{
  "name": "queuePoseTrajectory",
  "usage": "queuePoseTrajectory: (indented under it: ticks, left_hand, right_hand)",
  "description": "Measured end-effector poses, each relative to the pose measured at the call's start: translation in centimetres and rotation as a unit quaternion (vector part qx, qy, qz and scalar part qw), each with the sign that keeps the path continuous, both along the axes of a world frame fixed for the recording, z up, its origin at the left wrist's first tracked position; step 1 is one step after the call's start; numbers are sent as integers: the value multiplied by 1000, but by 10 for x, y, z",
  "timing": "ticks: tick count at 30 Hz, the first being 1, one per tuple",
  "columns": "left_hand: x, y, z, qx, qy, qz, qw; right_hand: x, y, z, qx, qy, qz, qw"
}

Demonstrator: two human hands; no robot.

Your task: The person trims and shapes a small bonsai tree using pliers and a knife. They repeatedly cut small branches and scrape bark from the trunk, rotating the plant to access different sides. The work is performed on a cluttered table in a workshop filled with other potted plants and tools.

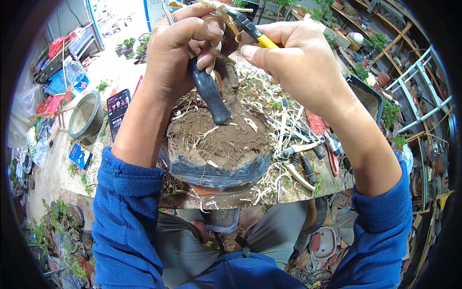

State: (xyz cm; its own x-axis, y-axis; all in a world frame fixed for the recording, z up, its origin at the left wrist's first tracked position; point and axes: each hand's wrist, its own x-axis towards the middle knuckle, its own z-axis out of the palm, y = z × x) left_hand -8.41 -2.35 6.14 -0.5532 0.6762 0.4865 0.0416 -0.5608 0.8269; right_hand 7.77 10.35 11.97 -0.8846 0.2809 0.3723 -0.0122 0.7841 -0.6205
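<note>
My left hand is closed round a tool with a thick black handle. Its thin metal shaft rises past my knuckles. In my closed right hand is a pair of pliers with yellow-and-black handles. Their dark jaws meet the pale, splintered wood at the top edge. Below my hands a woody trunk stands in soil inside a black pot. My left fingers partly cover the trunk, and the upper end of the wood leaves the picture.
Wood shavings litter the worktable round the pot. Several hand tools lie to its right. On the left are a phone, a round grey pot and a blue packet. A pale metal ladder leans at the far right.
</note>
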Motion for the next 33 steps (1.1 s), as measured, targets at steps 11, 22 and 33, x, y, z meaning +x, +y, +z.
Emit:
queuePoseTrajectory:
  ticks: [11,22,33]
  left_hand:
    - [3,7,3,55,-12,-73,996]
    - [-4,4,1,9,40,-43,998]
    - [0,4,1,49,-13,-59,997]
  right_hand:
    - [-13,46,-5,403,111,29,908]
    - [3,24,0,-62,-49,75,994]
    - [8,10,2,53,1,24,998]
